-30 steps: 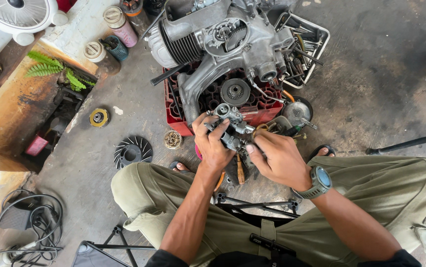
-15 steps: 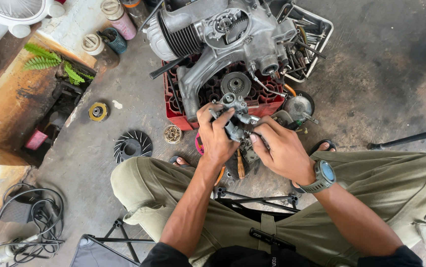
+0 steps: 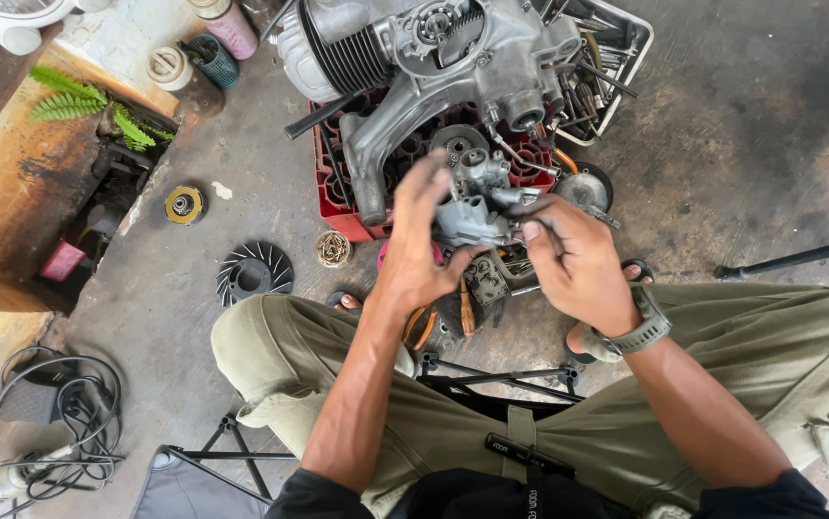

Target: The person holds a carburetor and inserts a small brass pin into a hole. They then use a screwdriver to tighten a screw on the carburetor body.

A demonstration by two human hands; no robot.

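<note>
A small grey metal carburettor [image 3: 477,197] is held up in front of me, above my knees. My left hand [image 3: 416,252] grips its lower left side, fingers blurred with motion. My right hand [image 3: 578,259], with a grey wristwatch, pinches its right side between thumb and fingers. Just beyond stands a large grey engine block [image 3: 424,67] with cooling fins, resting on a red plastic crate [image 3: 337,207].
A black finned fan wheel [image 3: 254,272], a yellow-ringed disc [image 3: 184,205] and a small coil of wire [image 3: 334,249] lie on the concrete floor at left. A wire basket of tools [image 3: 606,67] sits behind the engine. Cables [image 3: 59,423] lie at lower left. Pliers [image 3: 464,312] lie between my feet.
The view has shifted slightly. My left hand's fingers have lifted and moved on the carburettor. My right hand still holds it in about the same place.
</note>
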